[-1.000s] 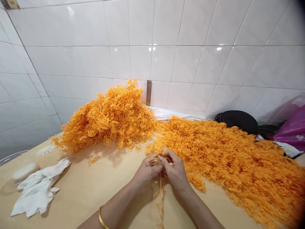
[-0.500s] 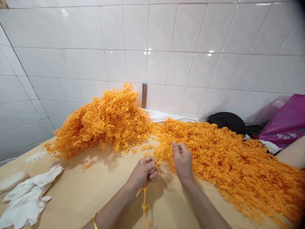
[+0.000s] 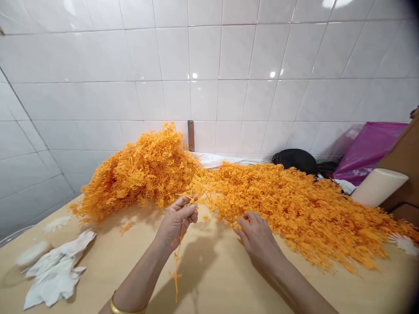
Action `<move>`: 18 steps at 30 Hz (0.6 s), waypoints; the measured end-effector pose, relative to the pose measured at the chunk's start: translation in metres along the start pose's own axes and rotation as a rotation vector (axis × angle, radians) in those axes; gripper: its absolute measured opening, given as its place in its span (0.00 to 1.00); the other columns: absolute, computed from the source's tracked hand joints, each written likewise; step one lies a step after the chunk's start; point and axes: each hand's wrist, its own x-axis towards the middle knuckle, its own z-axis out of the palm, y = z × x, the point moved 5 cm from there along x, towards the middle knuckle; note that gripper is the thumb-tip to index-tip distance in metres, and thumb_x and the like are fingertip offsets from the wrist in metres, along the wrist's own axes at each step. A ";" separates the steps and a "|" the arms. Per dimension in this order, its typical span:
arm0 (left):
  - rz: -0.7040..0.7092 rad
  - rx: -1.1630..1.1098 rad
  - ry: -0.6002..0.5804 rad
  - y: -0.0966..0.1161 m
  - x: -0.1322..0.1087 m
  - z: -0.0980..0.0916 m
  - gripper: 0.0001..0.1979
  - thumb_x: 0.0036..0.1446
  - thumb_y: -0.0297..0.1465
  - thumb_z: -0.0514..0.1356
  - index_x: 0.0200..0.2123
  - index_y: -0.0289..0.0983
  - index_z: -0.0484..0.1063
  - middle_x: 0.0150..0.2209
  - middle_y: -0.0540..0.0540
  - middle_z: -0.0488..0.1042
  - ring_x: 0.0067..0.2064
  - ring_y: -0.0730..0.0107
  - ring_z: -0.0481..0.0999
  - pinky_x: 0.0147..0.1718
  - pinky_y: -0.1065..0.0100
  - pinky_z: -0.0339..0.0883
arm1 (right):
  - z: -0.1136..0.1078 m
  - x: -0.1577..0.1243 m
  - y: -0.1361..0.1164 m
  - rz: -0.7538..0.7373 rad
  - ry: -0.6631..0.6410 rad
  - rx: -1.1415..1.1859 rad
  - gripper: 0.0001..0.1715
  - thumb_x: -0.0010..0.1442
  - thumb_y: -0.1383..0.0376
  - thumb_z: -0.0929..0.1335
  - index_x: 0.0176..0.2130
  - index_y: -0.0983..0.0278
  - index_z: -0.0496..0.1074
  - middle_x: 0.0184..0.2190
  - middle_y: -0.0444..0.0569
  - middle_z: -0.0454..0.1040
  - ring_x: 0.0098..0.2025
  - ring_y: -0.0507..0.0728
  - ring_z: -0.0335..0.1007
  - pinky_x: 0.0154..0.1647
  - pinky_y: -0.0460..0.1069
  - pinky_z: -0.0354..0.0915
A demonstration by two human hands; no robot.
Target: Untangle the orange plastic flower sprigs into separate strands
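Pinched between the fingers of my left hand is an orange plastic flower sprig, its branched stem hanging below the palm and a short end poking out above the fingertips. My right hand is low over the table at the front edge of the spread-out heap of orange plastic pieces. Its thumb and forefinger are apart, with the tips at the loose pieces; nothing is seen held. Behind my left hand rises a taller pile of orange sprigs.
A crumpled white cloth and a pale rounded object lie on the left of the table. White flower-shaped pieces sit near both sides. At the back right are a black case, a purple bag and a cream cylinder.
My left hand has moved left and slightly up with the sprig. The right hand has come down from above the heap to its front edge, its fingers now apart. The view has shifted right.
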 end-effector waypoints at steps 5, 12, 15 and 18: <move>0.040 0.033 -0.022 0.006 0.007 0.007 0.12 0.42 0.32 0.64 0.25 0.35 0.61 0.15 0.58 0.57 0.17 0.83 0.58 0.19 0.76 0.50 | 0.003 -0.009 -0.046 -0.218 0.000 0.025 0.12 0.57 0.66 0.60 0.41 0.63 0.67 0.42 0.56 0.67 0.44 0.61 0.60 0.42 0.56 0.56; 0.079 0.022 -0.067 0.036 0.004 0.020 0.11 0.46 0.34 0.61 0.32 0.34 0.66 0.13 0.58 0.53 0.18 0.81 0.57 0.21 0.75 0.54 | 0.050 0.021 -0.074 -0.377 -0.179 0.049 0.20 0.58 0.59 0.60 0.49 0.64 0.64 0.52 0.55 0.63 0.56 0.63 0.51 0.55 0.62 0.46; 0.035 -0.018 -0.045 0.036 -0.002 0.009 0.13 0.47 0.36 0.60 0.33 0.32 0.67 0.12 0.58 0.51 0.17 0.80 0.57 0.20 0.75 0.53 | 0.054 0.038 -0.048 -0.207 -0.112 0.169 0.16 0.57 0.63 0.62 0.44 0.66 0.69 0.50 0.59 0.65 0.55 0.64 0.54 0.54 0.63 0.48; -0.096 -0.032 -0.054 0.013 -0.008 -0.004 0.15 0.47 0.38 0.60 0.32 0.31 0.68 0.10 0.59 0.48 0.16 0.81 0.54 0.19 0.75 0.50 | 0.040 0.039 -0.023 0.028 0.021 0.549 0.13 0.56 0.65 0.62 0.36 0.67 0.73 0.41 0.58 0.73 0.49 0.61 0.63 0.49 0.57 0.57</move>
